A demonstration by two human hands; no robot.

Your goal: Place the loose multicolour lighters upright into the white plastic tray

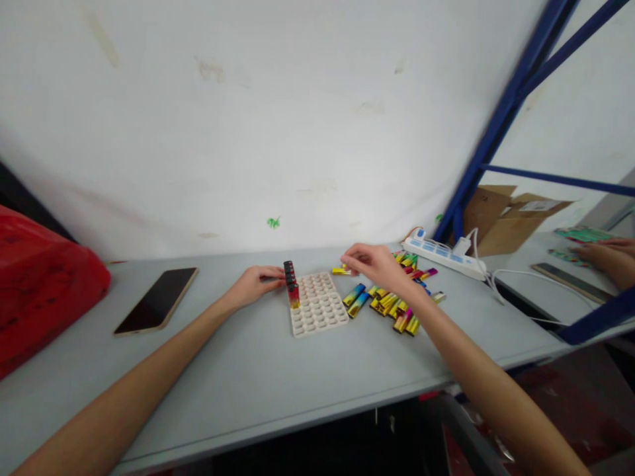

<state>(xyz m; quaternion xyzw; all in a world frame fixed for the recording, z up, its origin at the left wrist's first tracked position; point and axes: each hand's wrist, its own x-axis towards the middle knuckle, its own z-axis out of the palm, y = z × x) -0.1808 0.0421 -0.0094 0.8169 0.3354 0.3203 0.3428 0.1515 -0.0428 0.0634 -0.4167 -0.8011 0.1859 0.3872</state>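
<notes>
A white tray with rows of round holes lies on the table. Along its left column stands a row of shiny red-and-yellow tubes with black tops. My left hand is beside that row, thumb and forefinger apart, their tips against the tubes' left side. Past the tray's far right corner, my right hand has its fingers pinched together at a small yellow tube. Two blue-and-yellow tubes lie right of the tray, beside a loose pile of shiny coloured tubes partly covered by my right forearm.
A phone and a red plastic bag lie to the left. At the back right are a white power strip with cables, a blue metal frame and a cardboard box. Another person's hand shows beyond the frame.
</notes>
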